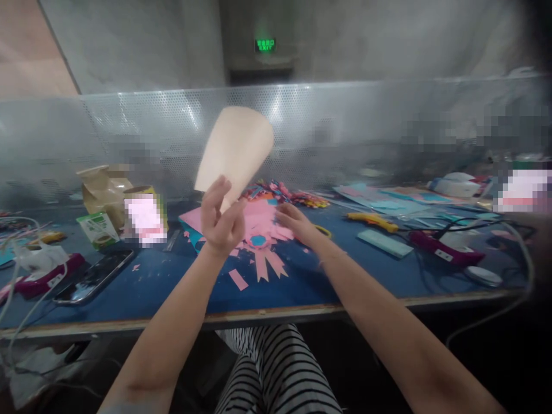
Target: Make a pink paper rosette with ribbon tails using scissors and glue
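My left hand (221, 221) pinches the lower edge of a pale cream sheet of paper (237, 144), which bends in a curve above the table. Below it lies pink paper (259, 215) over a blue sheet. On the near side sits a pink paper rosette (259, 241) with a blue centre and two notched ribbon tails. My right hand (297, 224) reaches over the right side of the pink paper, its fingers slightly bent and apart. It seems to hold nothing; whether its fingertips touch the paper I cannot tell.
A blue-topped table (164, 287) carries a phone (95, 277), purple power strips (446, 249), a yellow glue gun (371, 221) and a light green block (384, 244). Colourful scraps (280, 192) are heaped behind the pink paper. A perforated metal screen (353, 132) stands along the back.
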